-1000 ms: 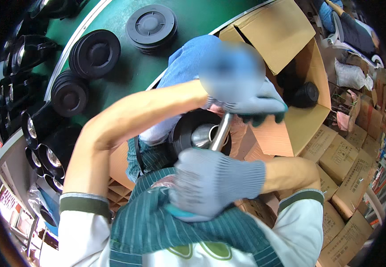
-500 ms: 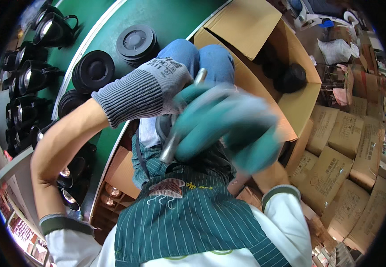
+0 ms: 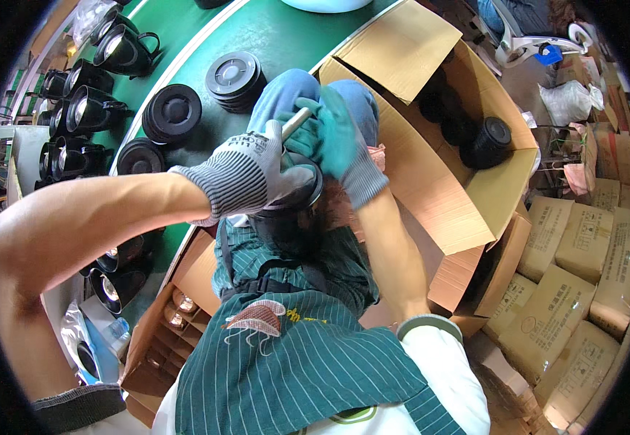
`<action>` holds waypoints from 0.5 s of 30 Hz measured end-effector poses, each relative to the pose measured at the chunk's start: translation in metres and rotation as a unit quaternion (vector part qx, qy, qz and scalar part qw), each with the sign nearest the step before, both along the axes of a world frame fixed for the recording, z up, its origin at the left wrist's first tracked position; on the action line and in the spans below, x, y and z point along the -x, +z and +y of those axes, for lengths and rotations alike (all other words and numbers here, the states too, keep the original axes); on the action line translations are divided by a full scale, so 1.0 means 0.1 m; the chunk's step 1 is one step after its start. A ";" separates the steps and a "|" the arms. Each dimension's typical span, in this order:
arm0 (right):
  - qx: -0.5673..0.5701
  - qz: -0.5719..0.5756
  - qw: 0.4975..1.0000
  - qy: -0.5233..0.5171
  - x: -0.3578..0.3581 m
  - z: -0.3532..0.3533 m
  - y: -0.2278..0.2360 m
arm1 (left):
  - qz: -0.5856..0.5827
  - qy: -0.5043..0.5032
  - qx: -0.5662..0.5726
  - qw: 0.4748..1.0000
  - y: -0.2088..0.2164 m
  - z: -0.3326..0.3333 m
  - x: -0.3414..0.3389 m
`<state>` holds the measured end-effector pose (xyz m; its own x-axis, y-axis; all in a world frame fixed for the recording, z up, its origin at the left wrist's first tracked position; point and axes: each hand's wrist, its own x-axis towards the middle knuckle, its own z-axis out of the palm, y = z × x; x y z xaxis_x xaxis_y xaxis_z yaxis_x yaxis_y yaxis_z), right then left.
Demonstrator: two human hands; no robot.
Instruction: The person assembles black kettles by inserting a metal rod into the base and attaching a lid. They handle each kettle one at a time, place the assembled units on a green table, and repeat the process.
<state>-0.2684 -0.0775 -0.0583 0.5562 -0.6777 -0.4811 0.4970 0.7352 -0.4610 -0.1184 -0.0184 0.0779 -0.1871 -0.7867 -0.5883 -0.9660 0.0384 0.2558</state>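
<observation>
On my lap, between my thighs, stands a dark round vessel (image 3: 286,228) with a black top. My left hand (image 3: 246,170), in a grey knit glove, grips its upper part from the left, fingers over the top and thumb raised. A short pale metal rod (image 3: 297,125) slants up beside that thumb. Closed around the rod is my right hand (image 3: 335,141), in a glove with green coating, just right of the left thumb. Its fingers partly cover the rod, and the rod's lower end is hidden.
Stacked black discs (image 3: 235,80) and several black mugs (image 3: 86,109) stand on the green bench (image 3: 177,61) at left. An open carton (image 3: 500,170) at right holds black round parts. A divided carton (image 3: 151,355) is at lower left; sealed cartons (image 3: 547,312) are piled at far right.
My right hand, blurred by motion before, has moved up and left onto the rod. The rod has shifted and shows less of its length. The vessel is now more visible beneath my left hand.
</observation>
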 end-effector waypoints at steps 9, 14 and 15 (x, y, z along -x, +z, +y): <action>0.204 0.238 0.934 -0.172 -0.03 0.34 0.00 | 0.037 -0.088 -0.022 0.995 -0.03 0.05 -0.05; 0.308 0.209 0.894 -0.251 0.10 0.93 0.05 | 0.131 -0.276 0.094 0.948 -0.30 -0.01 -0.53; 0.327 0.237 0.877 -0.261 0.08 0.93 0.11 | 0.180 -0.320 0.122 0.922 -0.39 -0.09 -0.61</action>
